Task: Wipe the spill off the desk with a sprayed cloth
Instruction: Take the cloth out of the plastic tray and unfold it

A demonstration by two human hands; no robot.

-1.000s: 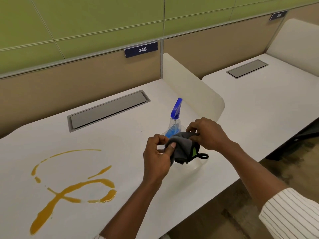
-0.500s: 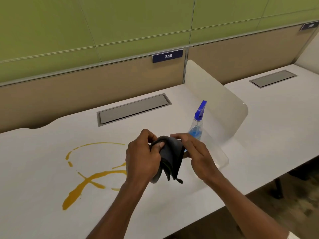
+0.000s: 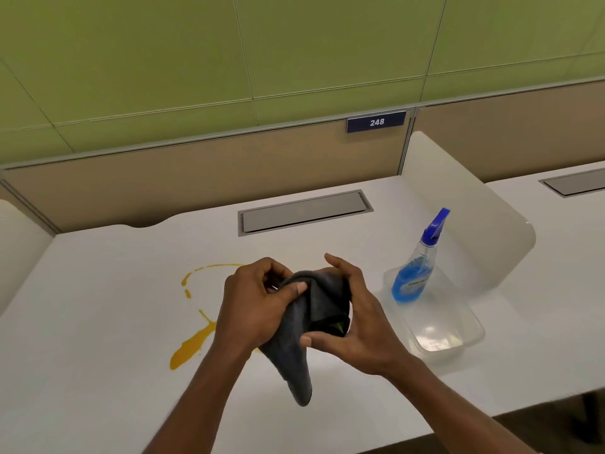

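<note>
Clear plastic tray [image 3: 458,342] lying at the right side of the white surface; grey recessed cable flap [image 3: 302,211] sitting shut near the back edge, a second one [image 3: 576,183] showing at the far right; cream divider panel [image 3: 471,211] standing upright between the two stations; blue number plate [image 3: 376,121] reading 248 hanging on the tan partition [image 3: 196,178]; green wall panels [image 3: 294,54] rising behind

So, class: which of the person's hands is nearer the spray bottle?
Right. The right hand sits just left of the spray bottle; the left hand is farther left, beyond the cloth.
</note>
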